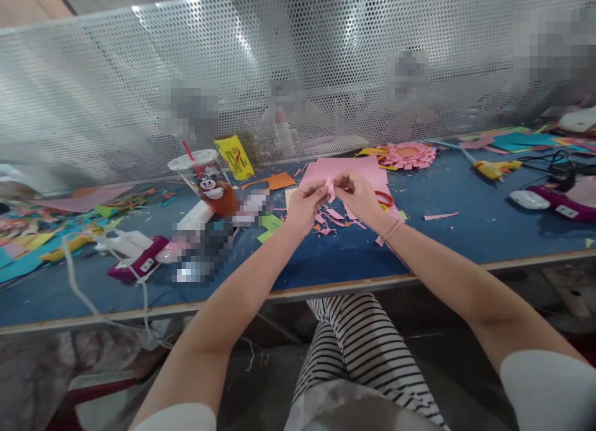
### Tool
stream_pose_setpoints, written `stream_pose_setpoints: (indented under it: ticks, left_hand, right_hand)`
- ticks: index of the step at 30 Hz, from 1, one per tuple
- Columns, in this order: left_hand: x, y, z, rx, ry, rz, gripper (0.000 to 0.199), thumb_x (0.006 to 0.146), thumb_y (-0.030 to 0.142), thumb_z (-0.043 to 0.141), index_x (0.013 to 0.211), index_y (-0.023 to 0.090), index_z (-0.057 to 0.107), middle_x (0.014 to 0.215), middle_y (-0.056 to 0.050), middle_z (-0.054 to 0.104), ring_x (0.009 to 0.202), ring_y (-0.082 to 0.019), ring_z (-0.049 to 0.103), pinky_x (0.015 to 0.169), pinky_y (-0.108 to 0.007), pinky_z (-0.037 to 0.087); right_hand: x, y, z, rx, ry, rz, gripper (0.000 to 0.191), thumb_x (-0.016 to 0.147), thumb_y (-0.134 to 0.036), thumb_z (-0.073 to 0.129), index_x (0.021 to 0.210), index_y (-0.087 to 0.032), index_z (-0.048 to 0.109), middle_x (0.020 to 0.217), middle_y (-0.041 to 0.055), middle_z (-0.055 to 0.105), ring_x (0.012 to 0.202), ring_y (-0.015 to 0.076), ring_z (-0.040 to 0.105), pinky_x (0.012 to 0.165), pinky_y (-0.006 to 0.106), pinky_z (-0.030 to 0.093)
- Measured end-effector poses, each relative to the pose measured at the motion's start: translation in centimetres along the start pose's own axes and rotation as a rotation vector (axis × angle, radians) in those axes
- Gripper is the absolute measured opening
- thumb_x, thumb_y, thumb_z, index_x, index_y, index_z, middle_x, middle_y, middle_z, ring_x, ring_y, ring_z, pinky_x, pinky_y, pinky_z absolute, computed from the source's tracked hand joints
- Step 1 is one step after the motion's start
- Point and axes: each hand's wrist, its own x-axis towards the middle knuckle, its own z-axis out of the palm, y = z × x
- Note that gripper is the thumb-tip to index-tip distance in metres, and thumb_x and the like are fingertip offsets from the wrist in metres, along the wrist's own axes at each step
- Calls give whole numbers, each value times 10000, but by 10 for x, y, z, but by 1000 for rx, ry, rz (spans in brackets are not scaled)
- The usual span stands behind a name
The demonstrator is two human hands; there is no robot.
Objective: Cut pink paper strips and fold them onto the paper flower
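Observation:
Between my two hands is a small piece of pink paper (330, 186), pinched by the fingertips above the table. My left hand (307, 201) is closed on its left side, and my right hand (357, 195) grips its right side. Behind them lies a larger pink sheet (344, 166). Cut pink paper scraps (331, 220) are scattered below the hands. Beside my right hand, the red-orange handle of what look like scissors (384, 199) shows, partly hidden by the wrist.
A clear drink cup (209, 182) with a red straw stands left. Behind it leans a yellow packet (234, 158). A pink fringed paper rosette (410, 156) lies back right, near a yellow glue gun (496, 168). Purple power strips (139, 259) with cables lie left and right. A perforated metal panel (316, 58) borders the back.

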Motion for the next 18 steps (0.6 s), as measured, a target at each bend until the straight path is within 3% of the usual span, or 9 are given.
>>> stream_pose_setpoints:
  ticks: [6, 13, 18]
  left_hand:
    - [0, 0, -1, 60, -25, -12, 243, 560, 273, 751, 763, 168, 665, 678, 2, 643, 639, -92, 603, 750, -288, 490]
    - [3, -2, -4, 101, -4, 20, 212, 591, 300, 723, 742, 167, 657, 660, 2, 624, 620, -81, 572, 706, -259, 484]
    - [5, -6, -7, 220, 30, 110, 195, 615, 313, 701, 735, 171, 641, 653, 14, 598, 610, -79, 547, 674, -246, 476]
  right_hand:
    - [0, -1, -2, -16, 3, 25, 116, 725, -251, 549, 804, -168, 567, 789, 28, 607, 721, 124, 559, 700, 289, 460]
    - [2, 4, 0, 217, -75, 167, 245, 799, -411, 465, 820, -182, 546, 791, 31, 596, 693, 121, 560, 612, 265, 477]
    - [1, 4, 1, -15, -155, 87, 223, 724, -386, 579, 750, -166, 561, 717, 21, 588, 660, 123, 533, 625, 269, 443]
